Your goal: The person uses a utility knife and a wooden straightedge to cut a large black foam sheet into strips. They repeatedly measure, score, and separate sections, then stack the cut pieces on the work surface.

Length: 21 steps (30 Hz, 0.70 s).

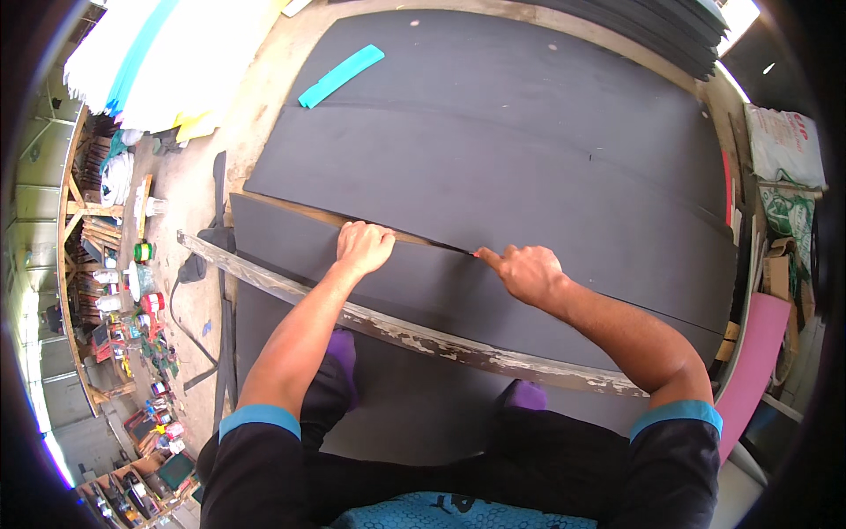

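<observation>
Dark foam sheet under left hand and right hand (cut line between them)

Head cam, steep downward, close.

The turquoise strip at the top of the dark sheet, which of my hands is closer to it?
Left. The left hand lies below the turquoise strip, nearly under it; the right hand is farther off to the right.

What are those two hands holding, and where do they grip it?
The left hand presses on the cut edge of the dark foam sheet. The right hand is fisted at the cut line; any blade inside is hidden.
</observation>
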Each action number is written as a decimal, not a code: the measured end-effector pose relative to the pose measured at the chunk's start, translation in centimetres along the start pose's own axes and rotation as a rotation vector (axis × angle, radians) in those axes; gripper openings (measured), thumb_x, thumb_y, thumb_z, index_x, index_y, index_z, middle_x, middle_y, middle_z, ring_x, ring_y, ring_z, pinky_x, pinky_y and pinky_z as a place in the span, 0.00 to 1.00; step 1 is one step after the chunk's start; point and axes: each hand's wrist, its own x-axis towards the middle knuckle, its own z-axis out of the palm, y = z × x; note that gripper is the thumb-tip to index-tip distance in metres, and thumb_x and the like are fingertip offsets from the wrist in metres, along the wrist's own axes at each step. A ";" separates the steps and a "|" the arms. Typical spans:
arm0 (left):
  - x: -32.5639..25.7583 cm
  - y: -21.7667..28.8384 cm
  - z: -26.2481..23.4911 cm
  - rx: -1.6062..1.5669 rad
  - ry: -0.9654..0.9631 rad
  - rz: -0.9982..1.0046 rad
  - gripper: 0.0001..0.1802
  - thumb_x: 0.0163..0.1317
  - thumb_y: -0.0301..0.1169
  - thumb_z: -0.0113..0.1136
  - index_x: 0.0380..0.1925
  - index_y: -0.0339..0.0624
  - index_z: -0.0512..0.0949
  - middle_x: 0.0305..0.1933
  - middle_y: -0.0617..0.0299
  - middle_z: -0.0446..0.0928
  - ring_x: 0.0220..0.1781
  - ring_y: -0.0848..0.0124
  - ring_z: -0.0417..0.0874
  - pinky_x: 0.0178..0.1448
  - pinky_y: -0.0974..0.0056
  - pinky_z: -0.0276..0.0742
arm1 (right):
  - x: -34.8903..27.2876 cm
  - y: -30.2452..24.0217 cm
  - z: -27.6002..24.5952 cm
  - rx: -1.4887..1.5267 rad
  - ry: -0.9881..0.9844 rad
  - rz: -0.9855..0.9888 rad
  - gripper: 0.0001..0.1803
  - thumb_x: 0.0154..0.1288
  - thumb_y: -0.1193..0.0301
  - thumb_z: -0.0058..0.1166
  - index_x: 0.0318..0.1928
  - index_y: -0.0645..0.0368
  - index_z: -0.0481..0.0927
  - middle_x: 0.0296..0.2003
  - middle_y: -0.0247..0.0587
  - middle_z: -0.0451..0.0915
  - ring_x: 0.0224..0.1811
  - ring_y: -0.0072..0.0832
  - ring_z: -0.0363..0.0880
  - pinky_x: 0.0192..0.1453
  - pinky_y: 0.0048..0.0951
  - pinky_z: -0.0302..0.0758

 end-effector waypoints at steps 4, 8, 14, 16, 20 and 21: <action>0.1 0.1 -0.4 0.012 -0.029 0.023 0.21 0.68 0.40 0.50 0.45 0.52 0.93 0.47 0.54 0.90 0.52 0.54 0.90 0.66 0.50 0.78 | -2.9 1.7 0.4 0.006 -0.027 0.028 0.34 0.77 0.73 0.48 0.81 0.47 0.63 0.42 0.49 0.87 0.37 0.41 0.92 0.34 0.41 0.89; -0.2 -0.3 -0.8 0.008 -0.048 0.019 0.22 0.69 0.40 0.48 0.47 0.53 0.93 0.52 0.58 0.90 0.55 0.55 0.89 0.68 0.50 0.77 | -6.1 3.8 1.9 -0.007 -0.083 0.065 0.34 0.77 0.72 0.48 0.82 0.44 0.62 0.42 0.49 0.87 0.37 0.40 0.92 0.34 0.40 0.89; 0.4 0.5 -1.1 0.004 -0.142 -0.071 0.22 0.71 0.43 0.49 0.45 0.54 0.93 0.47 0.55 0.90 0.56 0.55 0.88 0.67 0.49 0.76 | -12.4 7.7 4.9 -0.031 -0.113 0.176 0.35 0.77 0.73 0.49 0.81 0.36 0.64 0.38 0.46 0.86 0.34 0.34 0.90 0.29 0.37 0.87; 0.5 2.4 -1.8 0.043 -0.217 -0.086 0.22 0.72 0.46 0.49 0.42 0.53 0.93 0.43 0.54 0.90 0.53 0.53 0.89 0.65 0.48 0.77 | -13.4 8.1 4.4 -0.046 -0.112 0.200 0.35 0.76 0.73 0.50 0.80 0.35 0.66 0.37 0.45 0.86 0.32 0.32 0.89 0.27 0.36 0.85; 0.6 9.2 0.5 0.095 -0.236 -0.010 0.30 0.74 0.57 0.51 0.31 0.48 0.91 0.32 0.49 0.88 0.41 0.46 0.90 0.56 0.45 0.81 | -14.4 8.0 3.9 0.011 0.057 0.215 0.35 0.74 0.74 0.51 0.78 0.35 0.69 0.36 0.42 0.85 0.31 0.31 0.88 0.26 0.36 0.84; 0.5 11.6 1.3 0.066 -0.230 0.015 0.32 0.75 0.58 0.50 0.29 0.46 0.91 0.30 0.47 0.87 0.40 0.46 0.89 0.54 0.44 0.80 | -14.2 7.8 4.0 0.015 0.104 0.204 0.35 0.73 0.74 0.52 0.78 0.35 0.69 0.36 0.41 0.85 0.31 0.32 0.88 0.26 0.36 0.84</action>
